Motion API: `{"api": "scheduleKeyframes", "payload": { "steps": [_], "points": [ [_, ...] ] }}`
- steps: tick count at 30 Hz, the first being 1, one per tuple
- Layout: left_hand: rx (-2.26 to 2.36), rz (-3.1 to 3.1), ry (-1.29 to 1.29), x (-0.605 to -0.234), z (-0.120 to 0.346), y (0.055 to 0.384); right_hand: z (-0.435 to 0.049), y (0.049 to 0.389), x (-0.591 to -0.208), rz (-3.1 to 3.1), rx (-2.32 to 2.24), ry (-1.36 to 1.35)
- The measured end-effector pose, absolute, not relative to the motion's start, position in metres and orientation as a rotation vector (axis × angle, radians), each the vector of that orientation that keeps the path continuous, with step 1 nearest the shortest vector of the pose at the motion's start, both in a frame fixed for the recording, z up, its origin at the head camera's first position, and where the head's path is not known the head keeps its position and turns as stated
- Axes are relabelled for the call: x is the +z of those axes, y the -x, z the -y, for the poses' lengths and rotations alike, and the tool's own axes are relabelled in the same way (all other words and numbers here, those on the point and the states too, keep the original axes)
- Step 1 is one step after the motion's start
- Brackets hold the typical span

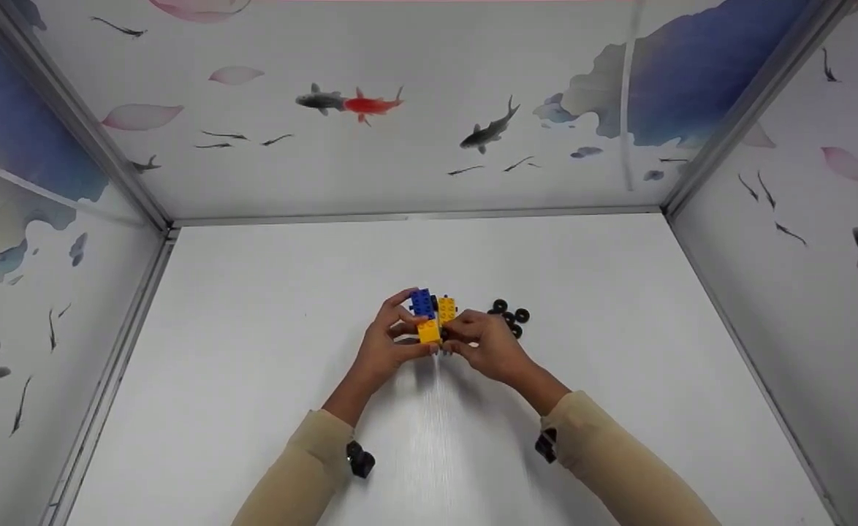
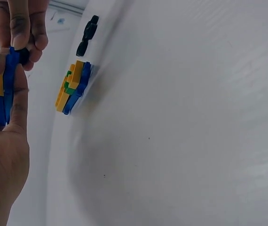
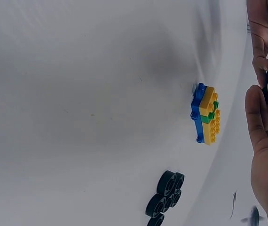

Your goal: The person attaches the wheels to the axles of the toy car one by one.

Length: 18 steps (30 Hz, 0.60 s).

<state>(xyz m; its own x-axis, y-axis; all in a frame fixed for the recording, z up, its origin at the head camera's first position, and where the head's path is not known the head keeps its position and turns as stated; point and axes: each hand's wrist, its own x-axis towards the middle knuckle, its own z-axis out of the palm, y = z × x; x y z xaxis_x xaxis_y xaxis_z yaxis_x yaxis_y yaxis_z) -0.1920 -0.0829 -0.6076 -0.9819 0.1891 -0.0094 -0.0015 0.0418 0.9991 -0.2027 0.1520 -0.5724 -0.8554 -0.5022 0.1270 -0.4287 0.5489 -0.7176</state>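
Observation:
My left hand (image 1: 381, 349) grips a toy-brick vehicle (image 1: 422, 302), made of blue and yellow bricks on a blue base (image 2: 11, 77). Close against its side, my right hand (image 1: 493, 347) pinches a small black wheel (image 2: 24, 55) between thumb and fingers. The fingers partly cover this wheel, so I cannot tell whether it sits on the axle. A second brick vehicle (image 3: 206, 114), yellow and green over a blue base, lies on the table just beyond the hands; in the head view its yellow bricks (image 1: 447, 307) show beside the held one.
Several loose black wheels (image 1: 522, 315) lie in a cluster to the right of the second vehicle, just past my right hand. The white table (image 1: 253, 292) is bordered by panels with painted fish, the back panel (image 1: 429, 175) standing beyond its far edge.

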Motion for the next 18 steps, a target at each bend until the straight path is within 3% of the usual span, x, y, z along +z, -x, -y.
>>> {"api": "scheduleKeyframes", "payload": {
  "steps": [6, 18],
  "points": [
    [2.058, -2.171, -0.206, -0.6072, 0.0808, 0.1913, -0.1521, 0.2030, -0.5752, -2.695, -1.201, 0.923],
    [2.033, -2.179, -0.231, -0.6080, 0.0805, 0.1903, -0.1538, 0.2017, -0.5762, -2.667, -1.181, 0.836]
  ]
}}
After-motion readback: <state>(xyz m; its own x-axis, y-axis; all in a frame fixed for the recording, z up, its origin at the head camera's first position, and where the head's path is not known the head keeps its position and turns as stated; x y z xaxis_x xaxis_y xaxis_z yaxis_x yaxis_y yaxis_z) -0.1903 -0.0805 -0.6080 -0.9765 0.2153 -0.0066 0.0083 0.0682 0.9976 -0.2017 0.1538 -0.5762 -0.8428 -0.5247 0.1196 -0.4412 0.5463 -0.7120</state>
